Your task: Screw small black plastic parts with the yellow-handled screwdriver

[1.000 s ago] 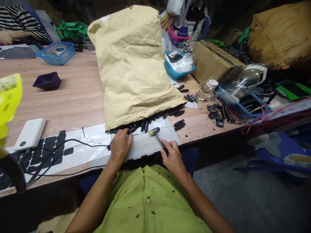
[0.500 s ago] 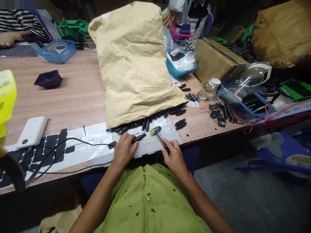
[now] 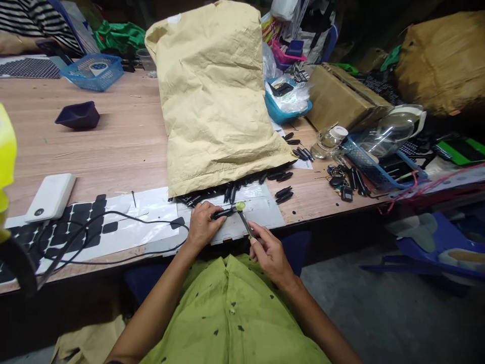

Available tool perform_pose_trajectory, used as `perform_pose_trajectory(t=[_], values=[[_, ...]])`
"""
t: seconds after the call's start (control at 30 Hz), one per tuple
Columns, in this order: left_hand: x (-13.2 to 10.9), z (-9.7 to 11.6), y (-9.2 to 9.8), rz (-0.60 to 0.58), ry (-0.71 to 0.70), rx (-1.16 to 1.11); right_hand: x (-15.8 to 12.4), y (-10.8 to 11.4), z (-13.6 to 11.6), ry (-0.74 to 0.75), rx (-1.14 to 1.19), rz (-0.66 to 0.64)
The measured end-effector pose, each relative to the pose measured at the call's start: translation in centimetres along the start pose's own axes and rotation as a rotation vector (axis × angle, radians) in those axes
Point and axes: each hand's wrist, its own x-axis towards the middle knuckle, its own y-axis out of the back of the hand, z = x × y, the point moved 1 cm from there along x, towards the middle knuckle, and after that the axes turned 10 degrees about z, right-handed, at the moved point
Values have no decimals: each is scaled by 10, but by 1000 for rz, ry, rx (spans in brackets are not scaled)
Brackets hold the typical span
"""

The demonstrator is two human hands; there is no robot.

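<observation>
My left hand (image 3: 203, 223) rests at the table's front edge, fingers closed on a slim black pen-like piece (image 3: 225, 213). A small hammer (image 3: 246, 226) with a yellow-green face is gripped by its handle in my right hand (image 3: 268, 252). The hammer's head is at the tip of the black piece; whether they touch, I cannot tell. Beneath both is a pale flat board (image 3: 261, 216). Several similar black pieces (image 3: 232, 194) lie just behind, partly under the mouth of a big tan paper bag (image 3: 215, 101). More black pieces (image 3: 284, 194) are grouped to the right.
At left lie a white power bank (image 3: 53, 194), its black cable, and a sheet with black squares (image 3: 85, 217). A purple tray (image 3: 79, 115) and blue basket (image 3: 93, 72) stand farther back, near a co-worker's striped sleeve. Right are keys (image 3: 341, 184), a jar (image 3: 329, 141) and a carton (image 3: 337, 96).
The hammer's head has turned and come to the black piece's tip. My left hand has shifted slightly right and away from me. The camera view has moved a little.
</observation>
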Motion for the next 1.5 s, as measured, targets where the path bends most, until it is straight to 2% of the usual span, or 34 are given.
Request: perform_pose_trajectory(t=[0.13, 0.27, 0.37, 0.5, 0.63, 0.77, 1.07, 1.3, 1.5], values=[[2, 3, 0, -18, -1, -12, 3, -4, -11, 153, -126, -60], [3, 7, 1, -31, 19, -1, 6, -8, -17, 323, -182, -52], [3, 11, 3, -47, 41, 4, 8, -11, -18, 391, -203, -56], [3, 11, 3, -48, 41, -5, 10, -8, -20, 324, -224, -70], [1, 11, 1, -18, 22, 11, 9, 1, -24, 232, -214, -17], [0, 10, 0, -17, 15, 35, 7, 6, -26, 208, -195, 13], [3, 8, 0, -27, 15, 25, 8, 0, -16, 148, -185, -48], [2, 7, 1, -41, 7, 14, 11, 8, -7, 116, -211, 118], [1, 3, 5, -64, -5, -38, 13, 14, 13, 172, -425, 275]])
